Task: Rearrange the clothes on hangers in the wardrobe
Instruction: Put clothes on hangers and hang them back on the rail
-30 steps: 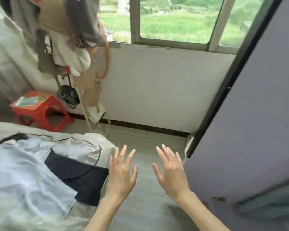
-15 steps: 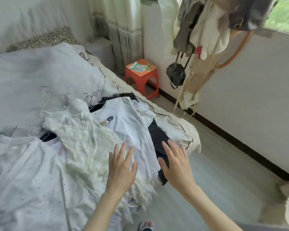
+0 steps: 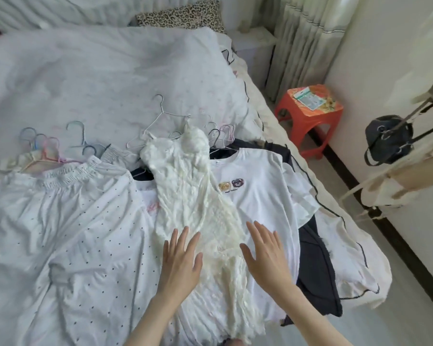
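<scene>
A pile of clothes on wire hangers lies across the bed (image 3: 90, 78). On top is a cream lace dress (image 3: 190, 186) on a white hanger (image 3: 158, 116). Under it to the right lies a white T-shirt with a small bear print (image 3: 258, 196), over a dark garment (image 3: 315, 270). A white dotted garment (image 3: 68, 233) spreads at the left, with several coloured hangers (image 3: 46, 148) at its top. My left hand (image 3: 180, 260) and my right hand (image 3: 267, 255) hover flat, fingers straight, over the lace dress and the T-shirt, holding nothing.
A red plastic stool (image 3: 310, 116) with a packet on it stands by the bed's right side. A coat stand with a black bag (image 3: 387, 138) and hanging clothes is at the far right. Curtains (image 3: 307, 33) hang at the back; a leopard pillow (image 3: 180, 16) lies behind.
My view has swung left from the window and wardrobe door to the bed. Both hands stayed open and now hover over the clothes pile.
</scene>
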Tool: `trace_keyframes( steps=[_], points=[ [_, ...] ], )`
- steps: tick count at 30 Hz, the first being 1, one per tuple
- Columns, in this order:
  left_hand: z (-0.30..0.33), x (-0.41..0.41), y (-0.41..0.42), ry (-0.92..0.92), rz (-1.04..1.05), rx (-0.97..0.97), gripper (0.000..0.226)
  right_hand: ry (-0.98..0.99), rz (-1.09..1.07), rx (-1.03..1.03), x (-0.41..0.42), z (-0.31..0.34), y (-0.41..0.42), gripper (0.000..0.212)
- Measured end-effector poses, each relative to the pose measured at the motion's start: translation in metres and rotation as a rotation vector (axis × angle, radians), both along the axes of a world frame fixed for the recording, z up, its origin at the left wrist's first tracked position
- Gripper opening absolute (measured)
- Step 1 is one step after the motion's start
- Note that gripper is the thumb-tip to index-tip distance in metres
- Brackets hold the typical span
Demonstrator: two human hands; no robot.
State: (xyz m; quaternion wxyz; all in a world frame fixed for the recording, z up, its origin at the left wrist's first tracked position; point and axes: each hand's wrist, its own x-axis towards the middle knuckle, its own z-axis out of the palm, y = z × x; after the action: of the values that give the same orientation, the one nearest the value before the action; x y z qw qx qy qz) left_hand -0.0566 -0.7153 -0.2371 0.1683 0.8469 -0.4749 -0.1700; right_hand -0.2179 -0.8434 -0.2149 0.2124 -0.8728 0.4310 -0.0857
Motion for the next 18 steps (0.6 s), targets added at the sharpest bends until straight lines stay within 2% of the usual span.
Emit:
trace_keyframes(
  steps=[2, 5, 6, 13, 15, 18],
  points=[
    [-0.008, 0.017, -0.015, 0.022, 0.044, 0.057, 0.075, 0.019, 0.03, 0.008, 0.019, -0.014, -0.027, 0.048],
    [-0.021, 0.044, -0.038, 0.032, 0.093, 0.159, 0.051, 0.044, 0.075, 0.076, 0.052, -0.028, -0.068, 0.049],
    [-0.026, 0.054, -0.045, 0.041, 0.106, 0.184, 0.049, 0.064, 0.103, 0.102, 0.064, -0.033, -0.082, 0.05],
    [-0.064, 0.144, -0.084, 0.064, 0.208, 0.236, 0.055, 0.151, 0.183, 0.115, 0.162, -0.066, -0.169, 0.051],
    [-0.078, 0.177, -0.099, 0.086, 0.24, 0.275, 0.05, 0.189, 0.205, 0.096, 0.195, -0.075, -0.193, 0.052],
    [-0.097, 0.226, -0.121, 0.087, 0.276, 0.232, 0.052, 0.215, 0.237, 0.022, 0.249, -0.091, -0.229, 0.051]
  ],
)
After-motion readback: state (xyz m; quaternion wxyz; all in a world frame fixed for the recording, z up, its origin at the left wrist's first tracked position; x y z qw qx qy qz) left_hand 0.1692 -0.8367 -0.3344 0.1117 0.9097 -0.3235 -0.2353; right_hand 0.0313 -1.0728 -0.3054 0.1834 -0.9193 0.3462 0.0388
